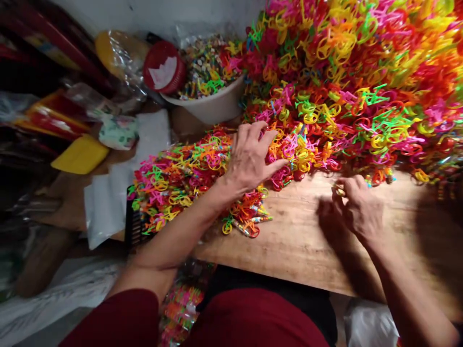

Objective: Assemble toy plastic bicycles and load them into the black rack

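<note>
My left hand [250, 156] reaches over the heap of small bright plastic pieces [181, 173] with thumb and fingers spread. It touches or hovers just above them; I cannot tell which. Many pieces have ring shapes in pink, yellow, green, orange and red. At the heap's front edge lie several short printed sticks with pointed tips [259, 219]. Above the bare wood, my right hand [361, 207] is closed, pinching a small yellowish piece [339, 191] that is mostly hidden by the fingers.
A much taller heap of similar plastic pieces [347, 62] rises at the back right of the wooden table [289, 250]. Behind on the left stand a white tub [217, 103] of small pieces and a red lid [164, 66]. White plastic bags [108, 202] lie at the left.
</note>
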`<state>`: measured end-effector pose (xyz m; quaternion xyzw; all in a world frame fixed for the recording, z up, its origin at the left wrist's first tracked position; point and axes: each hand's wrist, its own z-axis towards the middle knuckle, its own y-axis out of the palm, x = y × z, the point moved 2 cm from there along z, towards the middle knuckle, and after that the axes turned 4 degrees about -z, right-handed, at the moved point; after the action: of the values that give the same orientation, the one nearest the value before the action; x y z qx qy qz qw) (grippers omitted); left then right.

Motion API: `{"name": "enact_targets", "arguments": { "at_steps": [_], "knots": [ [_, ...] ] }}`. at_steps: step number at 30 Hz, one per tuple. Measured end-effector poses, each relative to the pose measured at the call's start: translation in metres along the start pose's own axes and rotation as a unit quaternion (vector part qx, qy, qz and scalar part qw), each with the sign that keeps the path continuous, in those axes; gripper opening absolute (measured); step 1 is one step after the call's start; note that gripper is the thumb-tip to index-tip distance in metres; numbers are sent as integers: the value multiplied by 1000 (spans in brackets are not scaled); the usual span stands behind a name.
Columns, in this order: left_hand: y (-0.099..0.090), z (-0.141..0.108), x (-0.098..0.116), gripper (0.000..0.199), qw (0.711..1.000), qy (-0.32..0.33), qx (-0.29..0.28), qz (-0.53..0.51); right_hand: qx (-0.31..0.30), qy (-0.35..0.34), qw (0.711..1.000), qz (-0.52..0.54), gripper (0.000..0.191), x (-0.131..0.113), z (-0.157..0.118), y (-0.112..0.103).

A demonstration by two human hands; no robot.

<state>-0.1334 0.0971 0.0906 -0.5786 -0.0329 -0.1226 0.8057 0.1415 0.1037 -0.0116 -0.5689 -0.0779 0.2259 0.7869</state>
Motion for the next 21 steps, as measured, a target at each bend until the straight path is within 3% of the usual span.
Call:
{"name": "enact_targets", "arguments": {
  "at_steps": [2, 4, 7, 9, 13, 16, 18, 21],
  "knots": [
    [11, 12, 11, 72, 999, -42, -15, 7, 69, 36, 991, 107, 16, -2, -15, -9],
    [20, 23, 20, 66, 997, -68, -30, 18, 96, 95, 972, 191, 18, -7, -32, -14],
    [30, 36, 27, 46, 995, -72, -52, 35, 64, 152, 947, 276, 19, -12, -54, -15],
    [32, 41, 28, 35, 995, -72, -56, 38, 34, 155, 931, 329, 18, -11, -66, -14],
    [21, 46, 23, 25, 994, -109, -7, -30, 40, 138, 903, 404, 24, -5, -81, -16],
    [3, 44, 26, 26, 967, -152, 69, -191, 65, 176, 886, 425, 26, -6, -82, -22],
    [0, 38, 36, 28, 897, -203, 46, -390, 71, 219, 862, 451, 29, -12, -78, -26],
    [17, 14, 61, 17, 681, -292, -134, -658, 79, 288, 794, 529, 31, -21, -73, -29]
  ]
}}
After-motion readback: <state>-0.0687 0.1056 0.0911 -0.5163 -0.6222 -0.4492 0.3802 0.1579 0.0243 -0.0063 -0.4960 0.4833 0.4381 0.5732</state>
